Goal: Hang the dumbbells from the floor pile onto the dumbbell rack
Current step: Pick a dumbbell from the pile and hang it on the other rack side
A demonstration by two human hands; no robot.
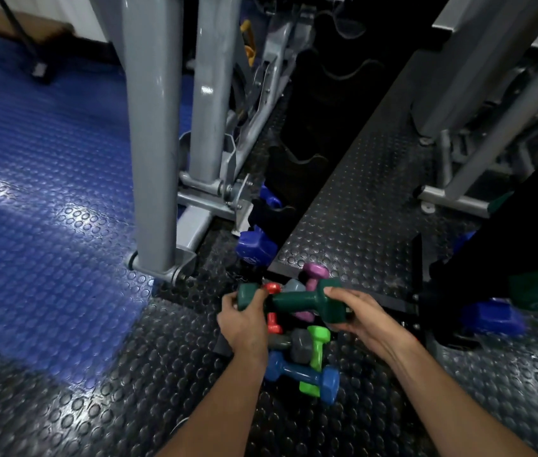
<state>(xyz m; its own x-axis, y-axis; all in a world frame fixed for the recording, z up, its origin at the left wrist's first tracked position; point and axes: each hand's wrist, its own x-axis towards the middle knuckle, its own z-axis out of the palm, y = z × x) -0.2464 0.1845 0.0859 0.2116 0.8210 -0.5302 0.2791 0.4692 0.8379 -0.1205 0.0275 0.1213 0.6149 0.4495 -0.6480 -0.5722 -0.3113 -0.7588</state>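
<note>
**Two hands on one green dumbbell above a loose pile**

Both hands are placed on the dark green dumbbell [297, 300], one at each head, and it is held roughly level just above the floor pile [297, 351]. The left hand [244, 319] is wrapped over the left head, its fingers curled round it with the thumb lying along the top. The right hand [360, 316] is cupped round the right head, fingers curled over the top edge and the palm beneath. Neither hand is spread wide; both are closed on the weight, and the handle between them is left bare.

Beneath it, the pile is made up of a red dumbbell [273, 319], a purple one [313, 282], a grey one [295, 344], a bright green one [317, 357] and a blue one [303, 377], stacked crosswise and touching on the studded floor [129, 374].

Several risks are judged likely. The heads look smooth-coated, so a grip on the ends rather than the handle could slip as the weight is raised. Were it dropped, it would land on the pile and the smaller pieces could be scattered or rolled under the grey machine frame [152, 143]. The red dumbbell lies just beside the left fingers and could be dragged along or could pinch them. The dark dumbbell rack [294, 179] stands a little beyond the pile, close against the frame, so a careless swing could strike metal.
</note>
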